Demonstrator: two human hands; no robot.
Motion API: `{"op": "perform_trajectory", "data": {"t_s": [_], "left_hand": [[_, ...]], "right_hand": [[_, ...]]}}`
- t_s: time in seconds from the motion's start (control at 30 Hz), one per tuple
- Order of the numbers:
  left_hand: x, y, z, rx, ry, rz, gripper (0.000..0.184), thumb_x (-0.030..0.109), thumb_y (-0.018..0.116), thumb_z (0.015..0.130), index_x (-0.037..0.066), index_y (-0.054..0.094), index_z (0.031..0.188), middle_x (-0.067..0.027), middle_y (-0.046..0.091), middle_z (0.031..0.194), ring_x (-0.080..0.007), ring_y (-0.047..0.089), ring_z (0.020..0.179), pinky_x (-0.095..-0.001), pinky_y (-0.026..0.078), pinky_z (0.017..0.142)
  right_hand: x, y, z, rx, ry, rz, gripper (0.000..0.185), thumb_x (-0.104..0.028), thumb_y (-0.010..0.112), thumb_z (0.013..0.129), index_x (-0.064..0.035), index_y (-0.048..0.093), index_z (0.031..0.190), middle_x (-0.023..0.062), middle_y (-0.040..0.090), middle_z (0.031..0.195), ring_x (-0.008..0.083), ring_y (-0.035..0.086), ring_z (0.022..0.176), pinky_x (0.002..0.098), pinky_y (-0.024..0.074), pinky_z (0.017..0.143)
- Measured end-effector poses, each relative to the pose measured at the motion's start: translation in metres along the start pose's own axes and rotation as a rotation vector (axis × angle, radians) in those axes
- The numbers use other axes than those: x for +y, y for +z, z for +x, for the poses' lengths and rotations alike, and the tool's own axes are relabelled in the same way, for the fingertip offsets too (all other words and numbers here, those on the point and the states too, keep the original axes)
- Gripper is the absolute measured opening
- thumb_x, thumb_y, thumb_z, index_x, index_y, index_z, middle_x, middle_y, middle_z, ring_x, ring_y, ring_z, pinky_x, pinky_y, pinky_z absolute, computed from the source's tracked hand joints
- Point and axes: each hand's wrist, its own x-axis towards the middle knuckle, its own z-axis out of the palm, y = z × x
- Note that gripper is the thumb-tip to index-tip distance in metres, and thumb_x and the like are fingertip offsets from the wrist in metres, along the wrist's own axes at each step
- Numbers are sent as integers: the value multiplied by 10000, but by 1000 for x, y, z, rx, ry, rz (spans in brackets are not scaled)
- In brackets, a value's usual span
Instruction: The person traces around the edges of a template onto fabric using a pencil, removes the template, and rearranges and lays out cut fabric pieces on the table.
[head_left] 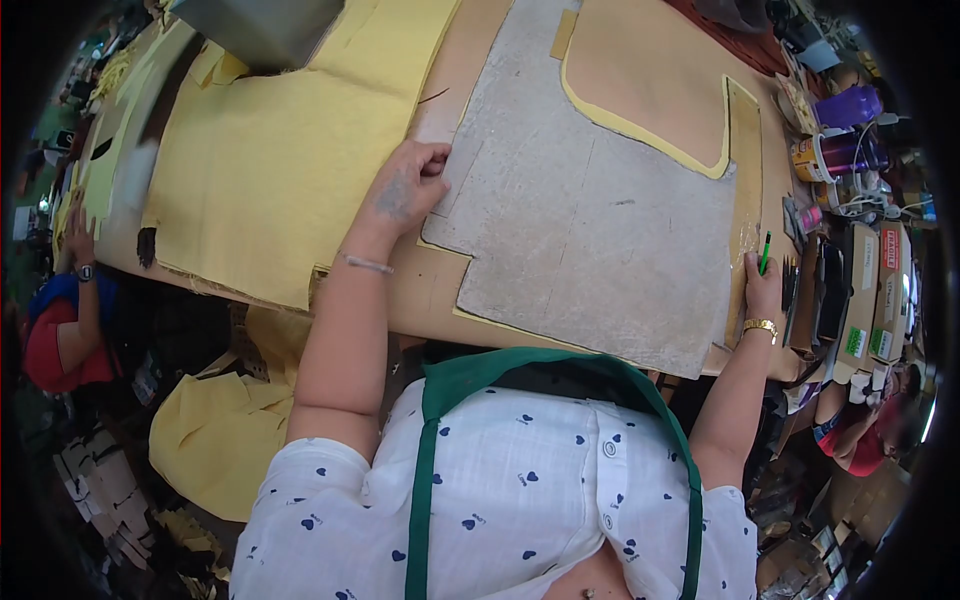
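Observation:
A large grey sheet with a notched outline lies flat on the tan table, over yellow material that shows along its edges. My left hand is at the sheet's left edge, thumb and fingers drawn together; whether they pinch the edge or something small is hidden. Near the table's right side, my right hand is closed around a green pen that points away from me. It rests by a yellowish strip along the sheet's right edge.
Yellow fabric covers the table on the left, below a grey metal block. Boxes, a purple tumbler and a white-and-orange tub stand at right. A co-worker's hand touches material at far left; another person sits at right.

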Motion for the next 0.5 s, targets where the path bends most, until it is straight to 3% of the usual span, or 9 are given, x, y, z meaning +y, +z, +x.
{"op": "perform_trajectory", "data": {"t_s": [0.07, 0.17, 0.27, 0.5], "left_hand": [[8, -9, -15, -71, 54, 190, 377, -19, 591, 676, 4, 535, 1048, -46, 496, 816, -142, 494, 766, -243, 428, 745], [8, -14, -41, -140, -103, 24, 457, -38, 598, 662, 16, 503, 1106, -48, 453, 853, -157, 463, 785, -245, 412, 762], [2, -14, -54, -156, -25, -2, 510, -40, 607, 659, 35, 478, 1147, -52, 431, 945, -166, 451, 841, -244, 404, 776], [4, -19, -55, -228, -25, 17, 545, -67, 601, 654, 53, 463, 1167, -40, 412, 967, -155, 438, 883, -238, 397, 781]], "right_hand": [[-3, -2, 0, 11, -4, -14, 332, -302, 581, 793, 23, 515, 799, 138, 543, 682, 196, 482, 614, 319, 402, 602], [8, 4, 4, 22, -30, 41, 330, -300, 578, 794, 23, 513, 802, 146, 546, 691, 197, 489, 622, 319, 403, 605], [13, 8, 4, 21, -29, 102, 326, -299, 578, 794, 20, 509, 802, 149, 551, 700, 200, 497, 630, 322, 404, 607], [16, 9, 6, 15, 2, 80, 338, -298, 584, 785, 28, 498, 799, 157, 540, 689, 236, 499, 625, 338, 404, 602]]}}
